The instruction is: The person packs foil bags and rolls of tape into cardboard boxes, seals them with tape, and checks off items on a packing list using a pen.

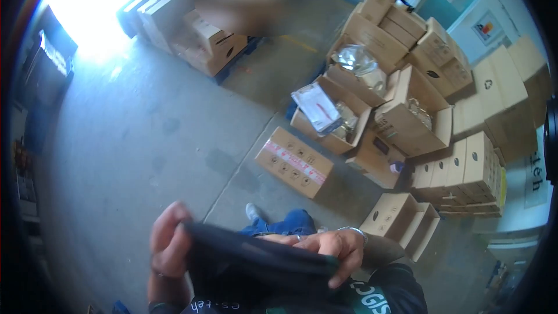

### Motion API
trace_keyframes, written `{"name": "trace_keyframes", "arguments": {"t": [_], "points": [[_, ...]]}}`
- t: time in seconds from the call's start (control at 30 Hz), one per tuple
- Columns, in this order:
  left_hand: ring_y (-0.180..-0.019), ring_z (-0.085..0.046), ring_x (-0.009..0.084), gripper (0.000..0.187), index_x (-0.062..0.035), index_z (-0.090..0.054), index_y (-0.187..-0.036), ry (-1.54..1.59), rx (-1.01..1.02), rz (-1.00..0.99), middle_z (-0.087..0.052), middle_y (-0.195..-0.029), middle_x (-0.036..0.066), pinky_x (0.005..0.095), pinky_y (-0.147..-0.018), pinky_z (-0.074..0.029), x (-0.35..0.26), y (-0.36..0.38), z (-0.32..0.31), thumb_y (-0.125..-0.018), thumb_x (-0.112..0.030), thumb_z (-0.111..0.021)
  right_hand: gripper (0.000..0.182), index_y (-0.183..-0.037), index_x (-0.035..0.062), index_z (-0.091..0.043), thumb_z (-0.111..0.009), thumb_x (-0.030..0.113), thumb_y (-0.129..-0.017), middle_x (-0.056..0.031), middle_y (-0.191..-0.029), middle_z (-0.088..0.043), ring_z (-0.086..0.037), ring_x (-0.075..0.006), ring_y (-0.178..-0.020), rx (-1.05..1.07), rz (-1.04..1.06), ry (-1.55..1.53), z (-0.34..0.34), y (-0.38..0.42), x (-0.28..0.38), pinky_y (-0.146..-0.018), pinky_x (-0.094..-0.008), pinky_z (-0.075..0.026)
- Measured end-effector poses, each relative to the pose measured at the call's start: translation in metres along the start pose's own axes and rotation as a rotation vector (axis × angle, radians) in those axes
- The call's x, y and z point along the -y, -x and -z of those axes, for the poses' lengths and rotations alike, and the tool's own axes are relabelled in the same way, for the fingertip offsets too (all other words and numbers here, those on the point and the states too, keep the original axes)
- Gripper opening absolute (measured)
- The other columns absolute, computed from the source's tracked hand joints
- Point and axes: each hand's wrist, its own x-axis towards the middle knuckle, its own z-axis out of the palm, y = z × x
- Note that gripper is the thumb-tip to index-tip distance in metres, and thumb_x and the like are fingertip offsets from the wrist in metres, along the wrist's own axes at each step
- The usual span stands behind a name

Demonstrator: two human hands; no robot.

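Note:
A black shirt (256, 267) with pale lettering is pulled up and stretched between my two hands at the bottom of the view. My left hand (170, 241) is closed on its left edge, slightly smeared by motion. At the right end, my right hand (336, 250) bends its fingers over the fabric, and a bracelet shows at the wrist. Below the raised cloth, the part of the hands behind it is hidden. Just beyond the shirt appear blue jeans (295, 222) and a light shoe (253, 212).
A taped carton (294, 163) lies on the grey floor (151, 157) ahead. Open boxes (410, 116) are piled to the right, one with papers (317, 107) on top. More cartons (212, 52) stand on a pallet behind. A brown area at the top is blurred.

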Motion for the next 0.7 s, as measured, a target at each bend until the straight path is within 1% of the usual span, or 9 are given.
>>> {"name": "trace_keyframes", "arguments": {"t": [0.03,0.07,0.13,0.2,0.3,0.37,0.47,0.6,0.7], "points": [[-0.075,-0.044,0.003,0.021,-0.0041,-0.053,-0.094,0.011,0.018,0.015,-0.052,-0.083,-0.004,0.0197,-0.065,-0.036,0.003,-0.019,0.007,-0.101,-0.023,-0.057,0.022,-0.106,-0.0066,-0.065,-0.069,0.011,-0.094,-0.0215,-0.107,-0.064,-0.063,-0.028,-0.105,-0.082,0.039,-0.168,0.002,-0.006,-0.015,-0.091,-0.0339,-0.047],[-0.073,-0.042,0.0029,0.021,-0.0051,-0.05,-0.093,0.027,0.034,0.044,-0.05,-0.081,-0.004,0.0207,-0.064,-0.036,0.005,-0.033,0.009,-0.103,-0.023,-0.055,0.023,-0.106,-0.0066,-0.065,-0.068,0.012,-0.094,-0.0215,-0.108,-0.064,-0.063,-0.0282,-0.105,-0.124,0.04,-0.276,0.003,-0.01,-0.025,-0.091,-0.0343,-0.047],[-0.075,-0.044,0.0028,0.019,-0.0048,-0.051,-0.095,0.256,0.085,0.182,-0.052,-0.082,-0.004,0.0196,-0.067,-0.036,0.007,-0.057,0.021,-0.104,-0.022,-0.053,0.024,-0.108,-0.0068,-0.064,-0.068,0.012,-0.094,-0.0216,-0.109,-0.064,-0.063,-0.0285,-0.106,-0.092,0.004,-0.273,0.012,-0.032,-0.028,-0.092,-0.0349,-0.048],[-0.08,-0.049,0.0034,0.017,-0.0046,-0.052,-0.097,0.431,0.253,0.281,-0.056,-0.085,-0.002,0.0203,-0.071,-0.04,0.003,-0.078,0.029,-0.105,-0.02,-0.053,0.025,-0.11,-0.007,-0.063,-0.067,0.013,-0.095,-0.0217,-0.11,-0.064,-0.063,-0.0289,-0.106,-0.055,0.002,-0.258,0.024,-0.063,-0.034,-0.092,-0.0355,-0.048],[-0.062,-0.051,0.014,0.015,-0.0039,-0.054,-0.089,0.589,0.28,0.121,-0.059,-0.075,0.004,0.0285,-0.054,-0.042,-0.011,-0.091,0.06,-0.101,-0.012,-0.055,0.027,-0.112,-0.0072,-0.062,-0.067,0.014,-0.095,-0.0219,-0.111,-0.064,-0.063,-0.0294,-0.107,0.013,0.006,-0.311,0.053,-0.112,-0.043,-0.093,-0.0364,-0.048],[-0.05,-0.053,0.0211,0.016,-0.0034,-0.055,-0.083,0.755,0.424,0.043,-0.06,-0.068,0.008,0.034,-0.043,-0.043,-0.011,-0.15,0.074,-0.099,-0.006,-0.056,0.028,-0.114,-0.0074,-0.062,-0.066,0.014,-0.096,-0.022,-0.112,-0.064,-0.063,-0.0298,-0.107,-0.014,0.044,-0.313,0.089,-0.152,-0.046,-0.093,-0.037,-0.048],[-0.052,-0.058,0.0266,0.017,-0.0039,-0.057,-0.083,0.672,0.595,-0.213,-0.063,-0.071,0.011,0.0385,-0.044,-0.047,-0.02,-0.23,0.084,-0.099,-0.01,-0.055,0.03,-0.117,-0.0076,-0.061,-0.065,0.015,-0.097,-0.0221,-0.113,-0.064,-0.063,-0.0303,-0.108,0.001,0.09,-0.23,0.128,-0.197,-0.042,-0.094,-0.038,-0.048],[-0.08,-0.06,0.0282,0.033,-0.0078,-0.069,-0.097,0.68,0.549,-0.366,-0.067,-0.091,0.009,0.0379,-0.068,-0.051,-0.032,-0.31,0.096,-0.103,-0.034,-0.049,0.033,-0.12,-0.008,-0.059,-0.064,0.016,-0.097,-0.0223,-0.115,-0.064,-0.064,-0.0311,-0.109,-0.015,0.19,-0.123,0.201,-0.262,-0.013,-0.095,-0.0392,-0.048],[-0.09,-0.061,0.0292,0.039,-0.0092,-0.072,-0.107,0.614,0.607,-0.462,-0.069,-0.104,0.009,0.0389,-0.077,-0.052,-0.032,-0.373,0.12,-0.103,-0.04,-0.049,0.035,-0.122,-0.0082,-0.058,-0.064,0.017,-0.098,-0.0224,-0.116,-0.064,-0.064,-0.0316,-0.11,-0.005,0.202,-0.007,0.268,-0.302,0.008,-0.095,-0.0401,-0.049]]}}
